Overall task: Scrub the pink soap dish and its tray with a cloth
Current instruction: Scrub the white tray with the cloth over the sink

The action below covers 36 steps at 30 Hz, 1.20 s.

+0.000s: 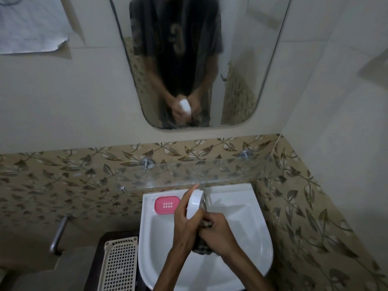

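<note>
The pink soap dish [167, 205], with a grid of small drain holes, lies on the back left ledge of the white sink [255, 240]. My left hand [184, 221] holds the white tray [195, 206] upright on its edge over the basin. My right hand [218, 232] grips a dark checked cloth [202, 247] and presses it against the tray's lower end. Most of the cloth is hidden between my hands. The tap is hidden behind the tray.
A glass shelf [189, 175] on chrome pegs runs above the sink. A mirror [199, 59] on the wall reflects my hands and the tray. A cream perforated basket [119, 265] stands left of the sink. A chrome pipe [59, 234] sticks out of the left wall.
</note>
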Tool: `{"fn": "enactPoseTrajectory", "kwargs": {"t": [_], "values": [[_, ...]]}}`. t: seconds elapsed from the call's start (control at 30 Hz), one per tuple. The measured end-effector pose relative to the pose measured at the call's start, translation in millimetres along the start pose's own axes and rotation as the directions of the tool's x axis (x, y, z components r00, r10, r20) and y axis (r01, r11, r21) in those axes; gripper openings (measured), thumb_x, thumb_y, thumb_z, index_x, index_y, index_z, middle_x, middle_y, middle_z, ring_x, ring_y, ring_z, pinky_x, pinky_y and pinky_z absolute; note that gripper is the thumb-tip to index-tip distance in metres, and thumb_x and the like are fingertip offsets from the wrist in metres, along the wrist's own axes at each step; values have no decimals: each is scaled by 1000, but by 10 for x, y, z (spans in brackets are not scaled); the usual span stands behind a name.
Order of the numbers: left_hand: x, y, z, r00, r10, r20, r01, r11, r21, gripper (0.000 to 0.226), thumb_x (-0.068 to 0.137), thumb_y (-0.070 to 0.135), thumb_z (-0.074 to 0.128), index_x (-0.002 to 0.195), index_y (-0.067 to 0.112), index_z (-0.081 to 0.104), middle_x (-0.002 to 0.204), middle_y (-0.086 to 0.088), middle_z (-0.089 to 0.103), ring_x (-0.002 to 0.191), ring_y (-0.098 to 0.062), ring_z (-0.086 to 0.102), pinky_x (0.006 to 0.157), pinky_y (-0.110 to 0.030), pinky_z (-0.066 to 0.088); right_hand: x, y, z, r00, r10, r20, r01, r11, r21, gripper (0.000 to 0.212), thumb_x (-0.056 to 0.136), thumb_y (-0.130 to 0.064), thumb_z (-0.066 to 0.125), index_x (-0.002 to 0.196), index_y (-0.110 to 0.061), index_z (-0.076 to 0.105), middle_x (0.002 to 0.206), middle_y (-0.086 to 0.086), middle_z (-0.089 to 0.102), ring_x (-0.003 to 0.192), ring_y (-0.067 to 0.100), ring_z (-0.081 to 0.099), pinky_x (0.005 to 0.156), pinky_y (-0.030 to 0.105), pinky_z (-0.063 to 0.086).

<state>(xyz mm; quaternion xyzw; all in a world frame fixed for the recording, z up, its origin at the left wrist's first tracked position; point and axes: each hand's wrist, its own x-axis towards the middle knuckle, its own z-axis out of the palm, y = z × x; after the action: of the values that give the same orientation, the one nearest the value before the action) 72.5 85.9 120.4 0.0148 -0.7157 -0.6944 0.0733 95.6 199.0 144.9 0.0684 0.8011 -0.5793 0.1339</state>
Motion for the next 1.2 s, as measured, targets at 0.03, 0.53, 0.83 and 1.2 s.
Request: {"fn": "enactPoseTrajectory", "kwargs": {"t": [0.03,0.53,0.83,1.2], "values": [[6,0,-10,1000,-6,-16,6,1000,-12,55,79,40,62,132,52,66,136,17,69,132,-8,60,105,-26,52,1,-1,-5,999,4,53,-6,999,46,14,78,-13,69,86,-12,81,79,11,80,70,23,77,64,34,63],[100,-47,-51,1000,29,-10,-29,999,-39,56,78,35,57,131,48,68,138,13,69,133,-11,61,108,-38,49,35,-62,-18,995,31,94,-47,985,165,14,72,-20,74,79,-10,81,75,9,78,69,24,75,67,37,61],[121,-7,-34,998,61,24,-61,998,0,57,78,39,59,134,44,66,140,16,67,136,-8,57,109,-32,47,62,1,-88,985,113,127,-146,943,300,9,84,-3,77,91,0,81,85,15,80,75,24,77,71,31,60],[116,34,-5,995,77,64,-80,996,49,59,85,42,61,143,34,61,145,17,63,139,-7,54,111,-25,45,-26,34,-83,982,104,156,-176,797,577,19,92,-2,70,109,1,78,105,20,80,95,30,76,86,35,61]]}}
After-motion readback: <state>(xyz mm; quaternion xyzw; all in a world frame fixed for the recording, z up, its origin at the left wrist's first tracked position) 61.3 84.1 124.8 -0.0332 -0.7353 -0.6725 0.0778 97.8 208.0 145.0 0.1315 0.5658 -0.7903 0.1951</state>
